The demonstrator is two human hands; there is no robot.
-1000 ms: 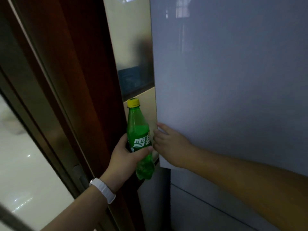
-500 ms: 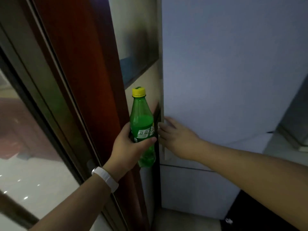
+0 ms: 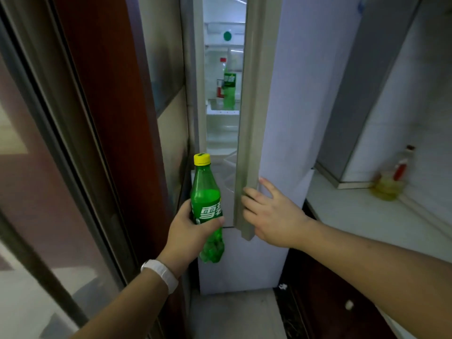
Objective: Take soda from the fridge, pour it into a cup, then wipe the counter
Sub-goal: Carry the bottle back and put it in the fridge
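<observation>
**Soda in L hand, R hand on fridge door edge**

L hand (image 3: 189, 230) is wrapped around the soda (image 3: 207, 211) at its label, thumb across the front, fingers curled behind. Bottle is green w/ a yellow cap (image 3: 202, 159), upright, tipped slightly, roughly half full. It is held in front of the fridge's lower part, just left of the door edge, not touching it. White band (image 3: 160, 274) on the L wrist.

R hand (image 3: 270, 215) is spread, fingers loosely apart; fingertips rest on the free edge of the fridge door (image 3: 291, 99) near its bottom corner, palm beside the door's front face. It grips nothing else.

Door is ajar: a narrow lit gap shows the fridge interior (image 3: 221, 133). On a shelf inside stand a second green bottle (image 3: 230, 90) and, just left of it and partly hidden, a clear bottle w/ red cap (image 3: 222, 77). A round green sticker (image 3: 227, 36) sits higher up on the back wall.

Left of the fridge: a reddish-brown wood frame (image 3: 107, 118), then a glass panel (image 3: 36, 192). Right: a pale counter (image 3: 381, 216) w/ a yellowish bottle (image 3: 389, 184) near the back wall; can't tell what is in it. Dark cabinet front (image 3: 330, 302) under the counter. No cup in view.
</observation>
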